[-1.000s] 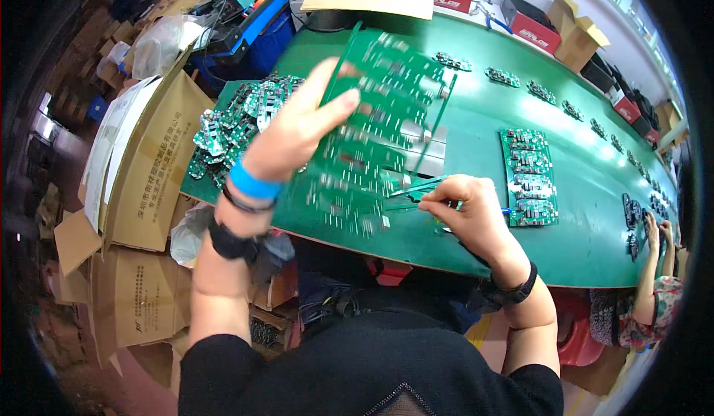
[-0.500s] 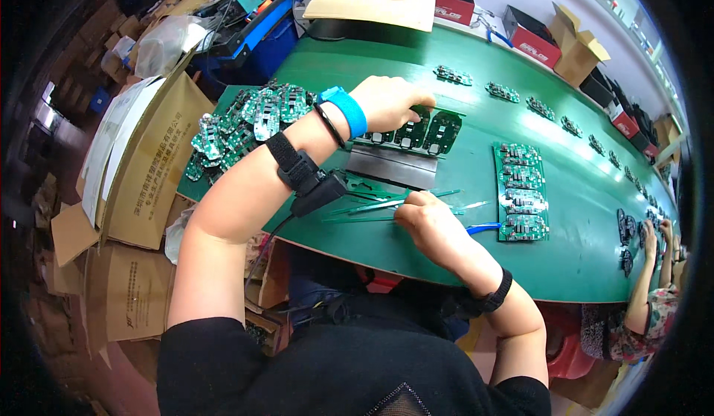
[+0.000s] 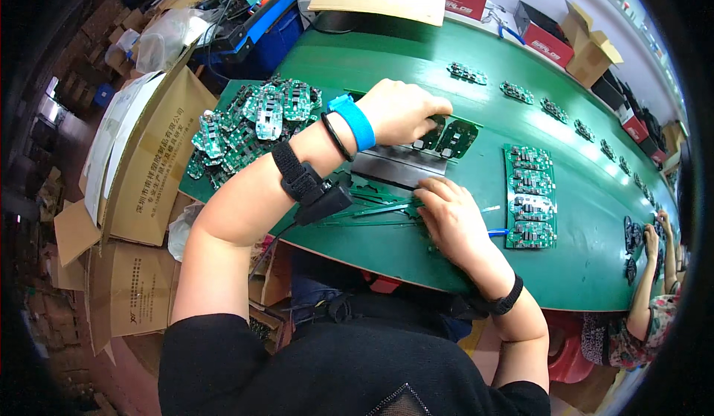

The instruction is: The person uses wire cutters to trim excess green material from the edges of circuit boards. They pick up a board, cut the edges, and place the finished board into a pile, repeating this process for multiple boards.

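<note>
My left hand (image 3: 407, 113) is closed on the upper edge of a green circuit board panel (image 3: 458, 139), which stands upright at the back of a grey metal block (image 3: 394, 166). Part of the panel is hidden behind that hand. Just in front of the block, my right hand (image 3: 455, 211) has its fingers bent and slightly apart, with the fingertips by the block's near corner; nothing shows in its grasp. Thin green board strips (image 3: 379, 209) lie beside it. To its right rests another circuit board panel (image 3: 531, 197), flat on the table, next to a blue tool handle (image 3: 497, 232).
A heap of loose circuit boards (image 3: 256, 118) covers the table's left end. Small boards (image 3: 515, 92) form a row along the far side of the green table (image 3: 357, 55). Cardboard boxes (image 3: 160, 163) stand at the left. A co-worker's hands (image 3: 654, 239) handle dark parts at the far right.
My right hand has loosened from a fist and moved slightly up to the block's near corner. My left hand has shifted a little to the right along the panel, still gripping it.
</note>
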A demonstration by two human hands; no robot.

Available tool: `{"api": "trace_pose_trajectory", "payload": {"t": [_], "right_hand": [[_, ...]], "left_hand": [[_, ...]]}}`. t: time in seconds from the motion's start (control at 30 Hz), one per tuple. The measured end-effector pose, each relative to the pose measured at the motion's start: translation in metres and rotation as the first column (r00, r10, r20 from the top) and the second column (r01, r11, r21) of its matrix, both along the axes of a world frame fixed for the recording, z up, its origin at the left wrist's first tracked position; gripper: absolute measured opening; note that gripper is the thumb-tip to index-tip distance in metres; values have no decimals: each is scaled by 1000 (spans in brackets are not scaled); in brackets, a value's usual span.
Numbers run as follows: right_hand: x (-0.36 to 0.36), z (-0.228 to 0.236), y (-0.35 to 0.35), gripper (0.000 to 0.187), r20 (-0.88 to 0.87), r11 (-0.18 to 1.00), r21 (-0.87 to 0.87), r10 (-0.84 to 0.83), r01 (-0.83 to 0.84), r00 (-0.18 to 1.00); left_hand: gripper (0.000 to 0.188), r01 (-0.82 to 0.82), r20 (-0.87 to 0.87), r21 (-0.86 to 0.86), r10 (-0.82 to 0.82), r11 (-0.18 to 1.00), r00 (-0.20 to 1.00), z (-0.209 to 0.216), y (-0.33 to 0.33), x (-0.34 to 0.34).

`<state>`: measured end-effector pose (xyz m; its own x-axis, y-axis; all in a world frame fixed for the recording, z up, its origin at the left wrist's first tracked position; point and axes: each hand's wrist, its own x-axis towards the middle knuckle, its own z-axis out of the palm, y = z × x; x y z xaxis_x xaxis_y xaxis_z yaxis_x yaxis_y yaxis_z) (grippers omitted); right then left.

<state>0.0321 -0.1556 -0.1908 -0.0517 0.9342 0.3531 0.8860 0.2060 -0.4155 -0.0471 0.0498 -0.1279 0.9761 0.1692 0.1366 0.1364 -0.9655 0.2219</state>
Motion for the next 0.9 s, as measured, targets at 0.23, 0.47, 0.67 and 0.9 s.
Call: {"api": "trace_pose_trajectory", "payload": {"t": [0.23, 0.47, 0.67, 0.9], "right_hand": [[5, -6, 1, 23, -8, 998, -37, 51, -51, 999], [30, -3, -9, 19, -228, 969, -61, -246, 238, 942], [52, 7, 7, 17, -579, 930, -120, -350, 348, 736], [39, 3, -2, 5, -710, 985, -83, -167, 154, 684]], "left_hand": [[41, 75, -8, -123, -76, 990, 997, -36, 65, 43], [35, 151, -48, -392, -184, 907, 982, -23, 88, 49], [32, 128, -18, -627, -178, 769, 984, 6, 60, 18], [38, -31, -147, -815, -155, 578, 977, -10, 60, 6]]}}
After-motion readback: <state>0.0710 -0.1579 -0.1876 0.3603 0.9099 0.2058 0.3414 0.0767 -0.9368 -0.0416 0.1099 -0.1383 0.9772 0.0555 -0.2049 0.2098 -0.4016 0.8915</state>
